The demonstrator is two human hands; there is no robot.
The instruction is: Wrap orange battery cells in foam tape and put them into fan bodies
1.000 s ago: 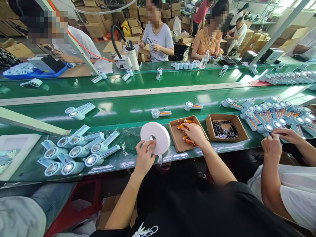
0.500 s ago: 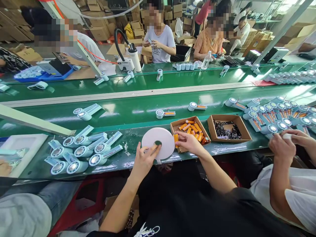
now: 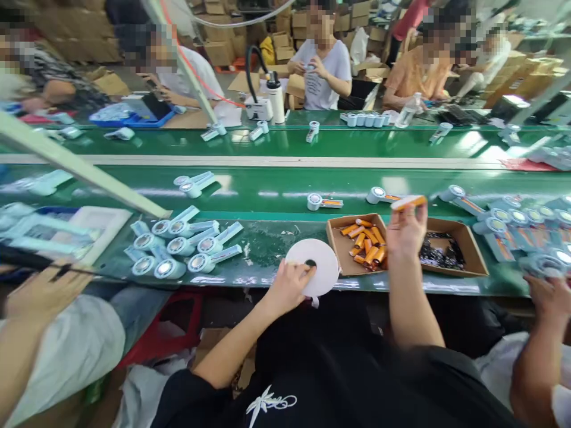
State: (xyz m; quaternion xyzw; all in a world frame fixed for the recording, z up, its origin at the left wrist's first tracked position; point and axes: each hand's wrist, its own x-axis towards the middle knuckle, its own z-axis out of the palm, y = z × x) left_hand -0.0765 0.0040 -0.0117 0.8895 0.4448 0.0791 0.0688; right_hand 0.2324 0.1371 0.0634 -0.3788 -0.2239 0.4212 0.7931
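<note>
My left hand is on the left side of a white roll of tape, its fingers curled over the face towards the centre hole. A loose tape end hangs at the roll's lower edge. Raised above the boxes, my right hand grips an orange battery whose upper side shows a white strip. Below and left of that hand, several orange batteries lie in a cardboard box. Partly behind my right forearm is a second box with small black parts.
Light-blue fan housings stand in a cluster on the left of the bench. More housings crowd the right, near a co-worker's hand. Others lie on the green belt. A slanted metal post crosses the left side.
My right hand has lifted the battery from beside the roll up and to the right, above the boxes. My left hand stays at the roll. The view has shifted left.
</note>
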